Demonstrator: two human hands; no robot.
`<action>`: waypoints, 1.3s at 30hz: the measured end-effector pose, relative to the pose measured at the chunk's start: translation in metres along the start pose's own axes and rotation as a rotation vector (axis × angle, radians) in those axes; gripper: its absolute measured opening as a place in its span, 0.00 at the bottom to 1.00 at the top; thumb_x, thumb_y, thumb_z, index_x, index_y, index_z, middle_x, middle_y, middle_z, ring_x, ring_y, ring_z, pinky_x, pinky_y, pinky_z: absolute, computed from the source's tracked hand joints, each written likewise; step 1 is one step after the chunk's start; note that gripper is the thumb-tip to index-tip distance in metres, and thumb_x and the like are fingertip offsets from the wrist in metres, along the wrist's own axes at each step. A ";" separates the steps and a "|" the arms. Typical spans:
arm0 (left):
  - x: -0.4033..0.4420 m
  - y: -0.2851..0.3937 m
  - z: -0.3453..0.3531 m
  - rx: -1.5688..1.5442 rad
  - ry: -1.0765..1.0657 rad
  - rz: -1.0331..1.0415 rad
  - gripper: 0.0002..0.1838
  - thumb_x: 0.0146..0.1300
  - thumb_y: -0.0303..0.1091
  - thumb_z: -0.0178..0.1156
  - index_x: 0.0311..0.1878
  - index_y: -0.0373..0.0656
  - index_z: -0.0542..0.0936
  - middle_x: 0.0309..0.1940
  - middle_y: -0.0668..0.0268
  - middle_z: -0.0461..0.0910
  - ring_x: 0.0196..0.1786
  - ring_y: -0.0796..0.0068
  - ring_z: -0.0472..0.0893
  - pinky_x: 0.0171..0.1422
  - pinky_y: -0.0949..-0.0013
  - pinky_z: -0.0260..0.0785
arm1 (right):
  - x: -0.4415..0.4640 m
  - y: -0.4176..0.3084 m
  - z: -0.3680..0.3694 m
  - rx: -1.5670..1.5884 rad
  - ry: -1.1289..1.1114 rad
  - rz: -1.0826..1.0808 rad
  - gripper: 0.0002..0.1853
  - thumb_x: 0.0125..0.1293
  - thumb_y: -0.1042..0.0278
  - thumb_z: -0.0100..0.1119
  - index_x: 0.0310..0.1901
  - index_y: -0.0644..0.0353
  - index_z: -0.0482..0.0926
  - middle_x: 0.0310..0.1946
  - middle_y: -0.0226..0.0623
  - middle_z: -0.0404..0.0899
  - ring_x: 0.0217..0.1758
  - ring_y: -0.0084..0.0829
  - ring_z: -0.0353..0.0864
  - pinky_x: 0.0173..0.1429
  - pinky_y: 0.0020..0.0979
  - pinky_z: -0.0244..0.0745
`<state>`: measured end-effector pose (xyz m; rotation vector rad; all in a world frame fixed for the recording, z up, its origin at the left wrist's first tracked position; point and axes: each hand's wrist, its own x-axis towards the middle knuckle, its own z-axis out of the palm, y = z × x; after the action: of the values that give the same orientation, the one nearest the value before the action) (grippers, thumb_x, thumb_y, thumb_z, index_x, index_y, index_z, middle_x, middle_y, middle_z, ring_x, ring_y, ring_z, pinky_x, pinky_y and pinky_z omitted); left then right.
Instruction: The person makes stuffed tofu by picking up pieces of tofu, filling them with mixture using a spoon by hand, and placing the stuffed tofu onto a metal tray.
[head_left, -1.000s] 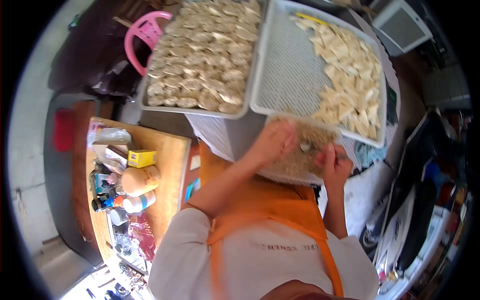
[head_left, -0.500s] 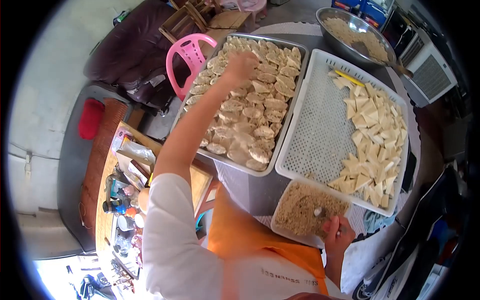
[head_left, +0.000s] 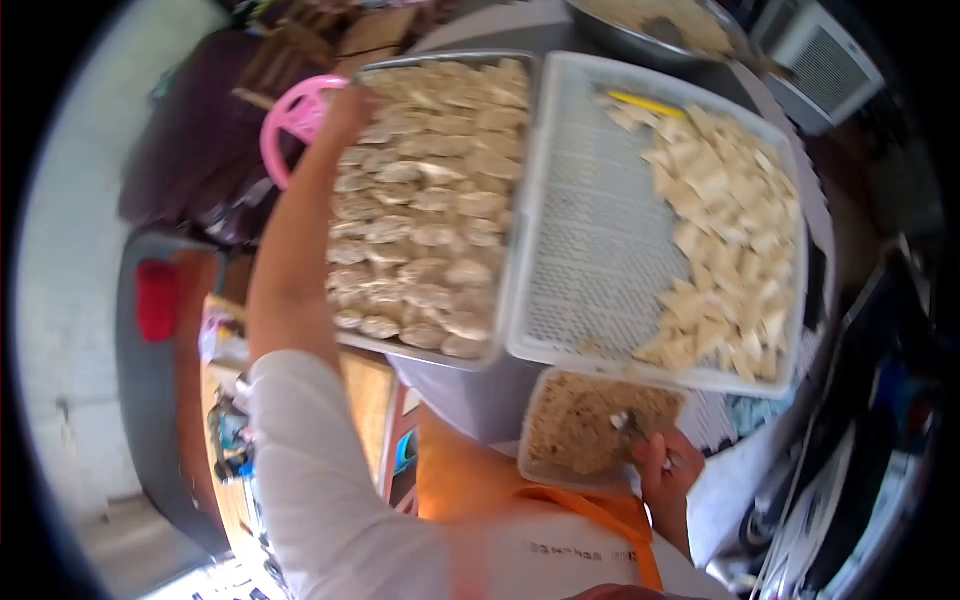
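Observation:
My left hand (head_left: 352, 108) is at the far left corner of the metal tray (head_left: 508, 300), blurred, with its fingers hard to make out. Rows of filled dumplings (head_left: 432, 232) cover that tray. A metal spoon (head_left: 628, 424) is held by its handle in my closed right hand (head_left: 670, 466), its head down in a brown crumbly filling (head_left: 575, 425). A square white tub (head_left: 528, 450) in front of my body contains the filling. Beside the metal tray, a white perforated plastic tray (head_left: 585, 240) carries a pile of cut dough wrappers (head_left: 725, 230) along its right side.
A yellow stick-like item (head_left: 645, 103) rests by the wrappers' far end. Behind, a large metal bowl (head_left: 640, 42) contains more filling. A pink plastic chair (head_left: 277, 125) stands left of the trays. A cluttered wooden table (head_left: 228, 400) is at my left.
My left hand has gone from above the dumplings to the tray's far left corner. The view has shifted and blurred. My right hand stays at the tub with the spoon.

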<state>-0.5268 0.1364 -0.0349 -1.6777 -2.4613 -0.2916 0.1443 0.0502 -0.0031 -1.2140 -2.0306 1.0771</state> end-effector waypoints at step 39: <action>-0.272 0.374 -0.077 -1.899 -0.385 -0.294 0.24 0.68 0.23 0.43 0.68 0.42 0.61 0.50 0.60 0.74 0.55 0.67 0.77 0.59 0.66 0.73 | 0.006 -0.023 -0.001 0.385 0.179 -0.421 0.05 0.64 0.80 0.50 0.36 0.67 0.77 0.25 0.39 0.80 0.25 0.29 0.80 0.29 0.26 0.74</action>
<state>-0.0783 0.0050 0.0059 -1.4780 -2.3875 -3.2787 0.1319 0.0495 0.0168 -0.6273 -1.7318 1.0422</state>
